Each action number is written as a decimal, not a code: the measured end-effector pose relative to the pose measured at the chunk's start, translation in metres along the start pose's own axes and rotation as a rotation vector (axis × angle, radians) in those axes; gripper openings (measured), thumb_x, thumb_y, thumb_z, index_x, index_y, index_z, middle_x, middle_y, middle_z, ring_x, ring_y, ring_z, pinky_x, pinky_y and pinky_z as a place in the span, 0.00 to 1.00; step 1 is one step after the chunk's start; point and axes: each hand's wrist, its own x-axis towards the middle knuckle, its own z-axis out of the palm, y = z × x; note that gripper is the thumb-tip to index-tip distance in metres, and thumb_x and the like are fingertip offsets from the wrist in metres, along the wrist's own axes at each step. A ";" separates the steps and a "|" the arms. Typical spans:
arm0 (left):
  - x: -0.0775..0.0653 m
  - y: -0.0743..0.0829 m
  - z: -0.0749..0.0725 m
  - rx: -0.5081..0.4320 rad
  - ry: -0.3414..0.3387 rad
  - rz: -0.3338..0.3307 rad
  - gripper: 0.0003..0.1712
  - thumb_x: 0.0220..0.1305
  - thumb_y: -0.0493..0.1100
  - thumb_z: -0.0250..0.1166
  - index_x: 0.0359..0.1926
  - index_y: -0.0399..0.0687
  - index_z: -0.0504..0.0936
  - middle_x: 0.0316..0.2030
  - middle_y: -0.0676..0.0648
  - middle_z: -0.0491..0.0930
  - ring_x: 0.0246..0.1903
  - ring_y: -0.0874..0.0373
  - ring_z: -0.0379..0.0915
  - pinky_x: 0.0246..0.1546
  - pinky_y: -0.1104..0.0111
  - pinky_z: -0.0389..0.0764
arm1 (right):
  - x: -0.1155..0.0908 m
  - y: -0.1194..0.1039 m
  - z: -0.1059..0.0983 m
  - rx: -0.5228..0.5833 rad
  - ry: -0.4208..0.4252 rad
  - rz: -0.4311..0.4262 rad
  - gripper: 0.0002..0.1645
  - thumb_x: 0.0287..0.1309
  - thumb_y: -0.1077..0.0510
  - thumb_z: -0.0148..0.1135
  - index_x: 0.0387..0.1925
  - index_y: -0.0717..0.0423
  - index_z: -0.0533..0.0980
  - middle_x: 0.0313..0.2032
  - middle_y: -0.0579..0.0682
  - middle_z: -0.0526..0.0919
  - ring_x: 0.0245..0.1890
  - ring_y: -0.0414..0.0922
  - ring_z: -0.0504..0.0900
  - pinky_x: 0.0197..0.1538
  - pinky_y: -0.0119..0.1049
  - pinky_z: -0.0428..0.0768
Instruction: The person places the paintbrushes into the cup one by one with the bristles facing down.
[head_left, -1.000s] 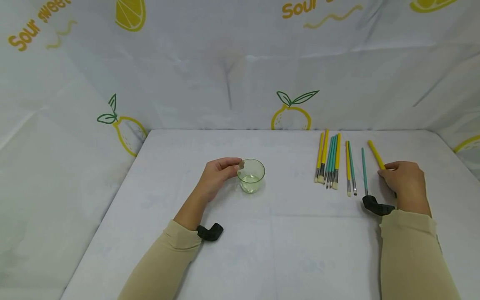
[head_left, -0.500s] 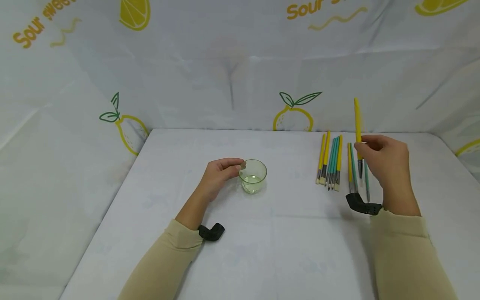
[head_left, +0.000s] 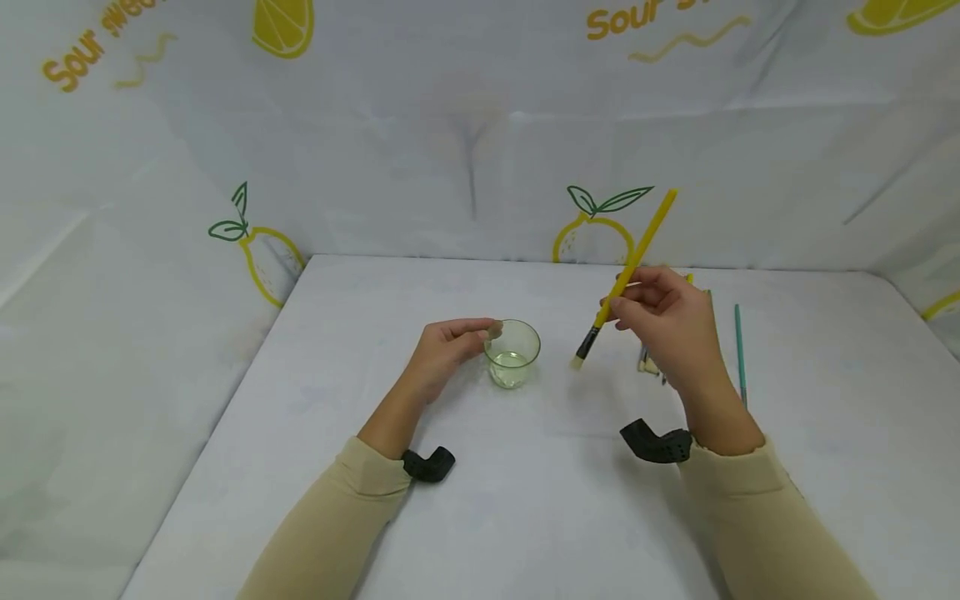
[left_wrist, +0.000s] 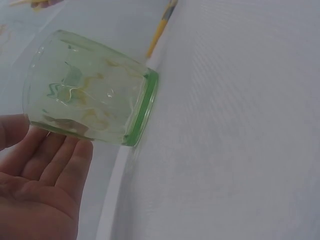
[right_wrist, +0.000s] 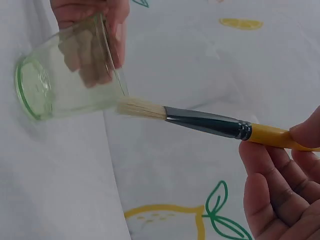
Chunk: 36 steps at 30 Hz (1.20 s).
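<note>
Behind our white table (head_left: 525,500) hangs a pale printed cloth (head_left: 390,150). With the left hand (head_left: 442,358) we hold, between thumb and fingers, the rim of the greenish cup (head_left: 512,367), upright on the table. It looks smooth and perhaps breakable, so gentle pressure seems wise. With the right hand (head_left: 671,321) we pinch the yellow brush (head_left: 638,254), bristles tilted down, in the air near the cup. It seems light and stiff-handled; just above the metal collar should give good control.

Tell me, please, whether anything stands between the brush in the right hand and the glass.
Nothing visible stands between the brush and the glass; the left hand holds the glass on the side away from the brush.
</note>
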 end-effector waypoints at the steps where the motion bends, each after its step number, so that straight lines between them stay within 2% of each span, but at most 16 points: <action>1: 0.000 0.000 0.000 0.002 0.003 -0.003 0.17 0.68 0.37 0.59 0.55 0.36 0.82 0.55 0.43 0.82 0.59 0.56 0.76 0.59 0.68 0.78 | -0.001 -0.002 0.005 0.009 0.000 -0.010 0.17 0.62 0.62 0.61 0.51 0.64 0.74 0.34 0.40 0.86 0.31 0.36 0.87 0.36 0.26 0.85; 7: 0.002 -0.003 0.001 -0.005 0.020 -0.018 0.17 0.68 0.36 0.59 0.55 0.35 0.82 0.55 0.43 0.82 0.58 0.56 0.77 0.57 0.68 0.79 | 0.001 -0.009 0.028 0.088 0.016 -0.051 0.16 0.62 0.63 0.61 0.51 0.64 0.73 0.34 0.44 0.87 0.31 0.37 0.87 0.37 0.27 0.85; 14: 0.001 -0.003 0.001 0.009 0.033 -0.022 0.17 0.68 0.37 0.60 0.55 0.36 0.82 0.55 0.44 0.82 0.59 0.56 0.76 0.57 0.68 0.79 | 0.014 -0.002 0.057 0.045 -0.033 -0.076 0.15 0.66 0.58 0.59 0.49 0.64 0.75 0.37 0.59 0.86 0.32 0.41 0.85 0.37 0.27 0.84; 19: 0.002 -0.004 0.001 0.017 0.021 -0.011 0.16 0.68 0.37 0.59 0.54 0.37 0.83 0.54 0.44 0.83 0.58 0.57 0.77 0.58 0.67 0.78 | 0.020 0.012 0.074 0.002 -0.103 -0.029 0.14 0.65 0.56 0.60 0.48 0.59 0.77 0.36 0.56 0.87 0.35 0.47 0.86 0.38 0.31 0.81; 26: 0.003 -0.006 0.001 0.001 0.001 0.013 0.16 0.68 0.37 0.58 0.54 0.37 0.83 0.53 0.43 0.84 0.57 0.56 0.77 0.58 0.65 0.78 | 0.020 0.025 0.088 -0.075 -0.181 0.046 0.18 0.63 0.53 0.61 0.51 0.57 0.80 0.36 0.53 0.88 0.38 0.45 0.85 0.44 0.39 0.78; 36: 0.003 -0.005 -0.001 0.001 -0.012 0.020 0.17 0.69 0.38 0.59 0.55 0.37 0.82 0.55 0.43 0.82 0.58 0.56 0.76 0.59 0.65 0.78 | 0.021 0.032 0.094 -0.069 -0.211 0.059 0.18 0.63 0.54 0.62 0.51 0.59 0.81 0.41 0.55 0.88 0.41 0.48 0.85 0.46 0.42 0.82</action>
